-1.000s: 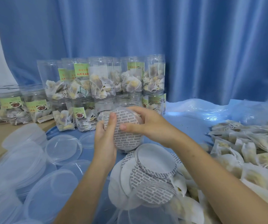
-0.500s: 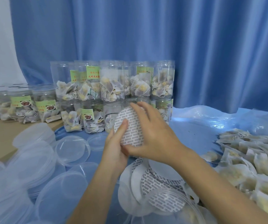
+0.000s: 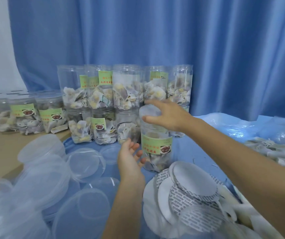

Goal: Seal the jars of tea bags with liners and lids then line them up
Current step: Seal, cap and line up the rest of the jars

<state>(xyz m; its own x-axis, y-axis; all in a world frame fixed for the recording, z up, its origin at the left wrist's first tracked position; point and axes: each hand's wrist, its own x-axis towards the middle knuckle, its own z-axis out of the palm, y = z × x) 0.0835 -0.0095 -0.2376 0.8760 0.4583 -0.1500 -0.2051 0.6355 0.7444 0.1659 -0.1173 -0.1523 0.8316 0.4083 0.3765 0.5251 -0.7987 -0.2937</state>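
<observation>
A clear jar of tea bags (image 3: pixel 156 147) with a green label stands upright on the blue sheet in front of me. A round white liner (image 3: pixel 147 110) sits at its mouth. My right hand (image 3: pixel 168 116) holds this liner from above, thumb on the near edge and fingers over the far edge. Beside the jar's lower left side is my left hand (image 3: pixel 129 158), palm toward the jar, fingers relaxed and just touching its wall.
Sealed jars (image 3: pixel 124 100) stand two high right behind, and a row of jars (image 3: pixel 35 114) runs off to the left. Clear lids (image 3: pixel 85 161) lie piled at the left, loose liners (image 3: pixel 190 195) at the lower right, loose tea bags (image 3: pixel 272 150) on the right. A blue curtain hangs behind.
The liner went from held upright between both hands to lying on the jar's mouth under my right hand. My left hand let go of it and dropped beside the jar.
</observation>
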